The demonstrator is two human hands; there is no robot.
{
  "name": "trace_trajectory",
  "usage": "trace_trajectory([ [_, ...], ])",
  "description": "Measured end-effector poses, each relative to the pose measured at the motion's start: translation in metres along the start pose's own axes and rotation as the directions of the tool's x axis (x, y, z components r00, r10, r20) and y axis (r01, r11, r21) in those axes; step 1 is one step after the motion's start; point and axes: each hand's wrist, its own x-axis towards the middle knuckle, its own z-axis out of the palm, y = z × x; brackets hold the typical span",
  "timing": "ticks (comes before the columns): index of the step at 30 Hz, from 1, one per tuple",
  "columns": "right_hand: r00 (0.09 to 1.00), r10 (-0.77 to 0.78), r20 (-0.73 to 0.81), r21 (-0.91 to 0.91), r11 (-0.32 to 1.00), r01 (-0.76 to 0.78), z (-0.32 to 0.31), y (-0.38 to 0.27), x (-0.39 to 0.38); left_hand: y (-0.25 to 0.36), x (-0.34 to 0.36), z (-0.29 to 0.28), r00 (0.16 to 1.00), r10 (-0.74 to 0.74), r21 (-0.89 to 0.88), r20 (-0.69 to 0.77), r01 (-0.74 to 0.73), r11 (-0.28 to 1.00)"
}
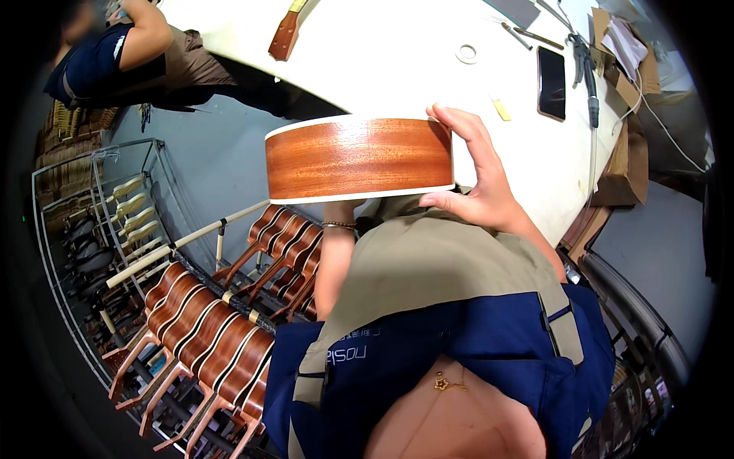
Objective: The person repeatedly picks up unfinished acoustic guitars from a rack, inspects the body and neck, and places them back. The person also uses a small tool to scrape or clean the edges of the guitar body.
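Observation:
A reddish-brown wooden ukulele body [359,159] with white edging is held up on its side in front of my waist. My right hand [483,172] grips its right end, thumb on the near edge and fingertips on the far edge. Under the left half of the body, my left hand [344,206] is mostly hidden. Its wrist, with a beaded bracelet [339,225], shows just below the near edge, but its fingers cannot be seen. Whether a neck is joined to this body is not visible.
Beyond stands a white table [382,61] with a ukulele headstock [284,38], a tape roll [466,53], a phone [550,84] and an air gun [589,76]. Racked ukuleles [214,329] fill the lower left. Another person [145,57] is at the upper left.

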Motion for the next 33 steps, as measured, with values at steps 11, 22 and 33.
trace_trajectory([
  [11,0.999,-0.052,-0.005,-0.367,0.929,0.047,-0.017,0.019,0.003,0.026,-0.011,-0.023,0.990,-0.003,-0.055,-0.144,-0.005,0.999],
  [22,0.944,0.331,0.000,0.241,0.916,-0.321,-0.010,0.090,-0.013,0.085,-0.011,0.039,0.780,0.516,-0.079,-0.353,-0.575,0.815],
  [33,0.933,0.358,-0.038,0.156,0.924,-0.349,-0.012,0.104,-0.018,0.088,-0.011,0.077,0.643,0.700,0.289,-0.309,-0.638,0.714],
])
